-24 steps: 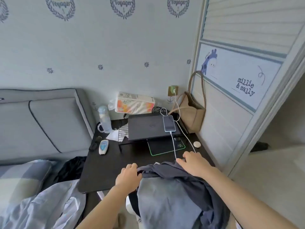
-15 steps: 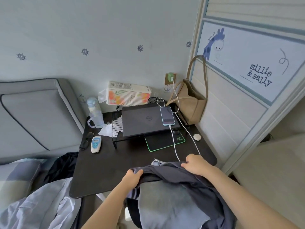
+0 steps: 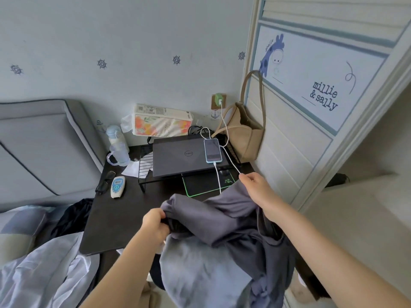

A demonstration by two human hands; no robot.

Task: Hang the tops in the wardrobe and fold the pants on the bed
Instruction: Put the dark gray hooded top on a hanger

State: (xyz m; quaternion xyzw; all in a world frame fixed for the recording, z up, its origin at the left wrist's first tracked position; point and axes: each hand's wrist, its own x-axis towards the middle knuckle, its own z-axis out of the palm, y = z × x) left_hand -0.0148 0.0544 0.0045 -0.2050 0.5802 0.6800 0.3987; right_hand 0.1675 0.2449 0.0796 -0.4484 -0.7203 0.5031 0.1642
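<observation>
Fingers of the left hand [image 3: 154, 225] curl tight round a bunch of the gray top [image 3: 224, 221]. Fingers of the right hand [image 3: 258, 185] pinch its other edge, higher up. So the top hangs between both hands, over the near edge of the black desk [image 3: 124, 218]. On the desk sit a laptop [image 3: 180, 157] and a phone [image 3: 213, 150]. White bedding [image 3: 42, 274] lies to the left.

I'm looking at a pale wall [image 3: 124, 30] dotted with ship's-wheel motifs, daylight washing over it. A grey padded headboard [image 3: 40, 150] is sitting left, a dark desk [image 3: 124, 216] is standing beside it, and what's probably a sliding wardrobe door [image 3: 287, 150] is rising right.
</observation>
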